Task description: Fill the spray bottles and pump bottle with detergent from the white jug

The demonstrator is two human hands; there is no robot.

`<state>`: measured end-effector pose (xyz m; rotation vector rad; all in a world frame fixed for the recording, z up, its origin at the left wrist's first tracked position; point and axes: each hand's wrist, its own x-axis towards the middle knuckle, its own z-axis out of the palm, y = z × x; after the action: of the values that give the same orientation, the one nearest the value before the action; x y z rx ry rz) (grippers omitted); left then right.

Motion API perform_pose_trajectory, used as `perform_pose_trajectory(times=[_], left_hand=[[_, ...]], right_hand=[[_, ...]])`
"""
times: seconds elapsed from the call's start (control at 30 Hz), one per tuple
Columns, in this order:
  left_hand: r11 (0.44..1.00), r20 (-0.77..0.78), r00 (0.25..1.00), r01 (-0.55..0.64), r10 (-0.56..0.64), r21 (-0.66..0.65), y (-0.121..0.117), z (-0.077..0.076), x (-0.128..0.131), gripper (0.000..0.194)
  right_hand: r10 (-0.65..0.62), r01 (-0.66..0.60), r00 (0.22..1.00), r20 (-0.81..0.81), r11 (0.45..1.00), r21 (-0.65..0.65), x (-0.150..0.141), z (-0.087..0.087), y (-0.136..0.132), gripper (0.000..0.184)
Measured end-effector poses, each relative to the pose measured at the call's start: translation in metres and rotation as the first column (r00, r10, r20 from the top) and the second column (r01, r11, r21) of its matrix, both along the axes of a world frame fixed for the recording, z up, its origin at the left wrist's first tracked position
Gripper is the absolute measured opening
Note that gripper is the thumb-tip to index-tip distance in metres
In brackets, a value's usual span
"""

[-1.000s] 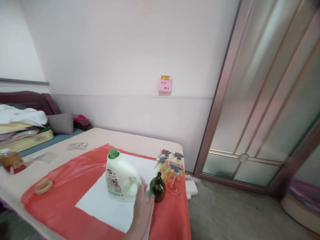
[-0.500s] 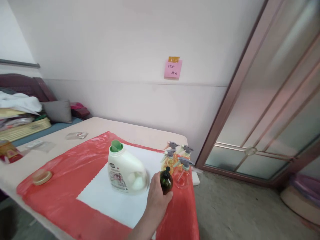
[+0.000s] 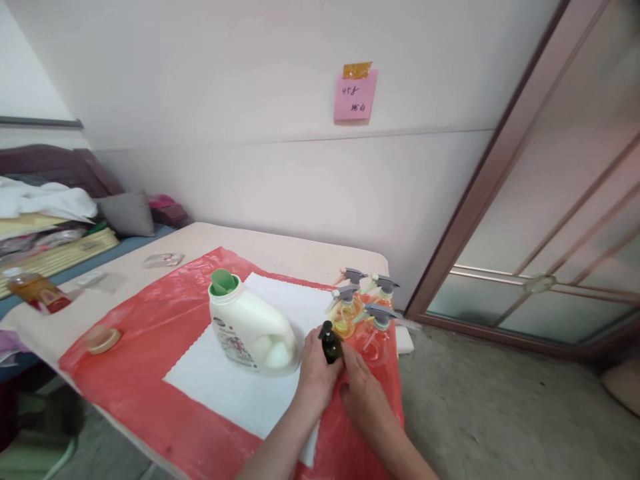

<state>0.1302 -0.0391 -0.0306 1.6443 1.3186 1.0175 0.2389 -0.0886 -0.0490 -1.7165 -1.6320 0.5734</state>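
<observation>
- Worktop (image 3: 280,245), pale, partly covered by a red sheet (image 3: 130,387).
- White sheet (image 3: 210,387) on the red.
- White jug (image 3: 250,327), upright on it.
- Four spray bottles (image 3: 377,340), clustered right.
- Left hand (image 3: 315,371) — wrapped around the green bottle (image 3: 331,350); right hand (image 3: 364,385) — at its right side, grip unclear.
- Green bottle: upright, between jug and spray bottles.

A pale wall (image 3: 240,87) filled twelve o'clock, a pink note (image 3: 356,97) taped to it just past twelve. At three stood a frosted-glass door (image 3: 565,167) in a brownish frame (image 3: 483,187); grey floor (image 3: 475,400) spread toward four. Just past nine I saw a dark wooden headboard (image 3: 45,163). The light was soft.
</observation>
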Motion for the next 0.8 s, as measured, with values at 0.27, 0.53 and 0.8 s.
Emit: perform_pose_trajectory(times=[0.27,0.53,0.8], left_hand=[[0.99,-0.211,0.974,-0.053,0.08,0.132,-0.001,0.003,-0.001,0.031],[0.989,-0.078,0.993,-0.075,0.085,0.127,-0.019,0.0,-0.015,0.024],[0.999,0.237,0.971,0.04,-0.033,-0.027,-0.035,0.032,-0.03,0.032]], right_hand=[[0.047,-0.022,0.931,-0.361,0.997,0.072,0.008,0.009,-0.004,0.065],[-0.006,0.019,0.773,-0.635,1.0,0.014,0.006,0.008,0.001,0.043],[-0.238,0.047,0.598,-0.765,0.964,-0.263,0.013,0.042,-0.012,0.043]])
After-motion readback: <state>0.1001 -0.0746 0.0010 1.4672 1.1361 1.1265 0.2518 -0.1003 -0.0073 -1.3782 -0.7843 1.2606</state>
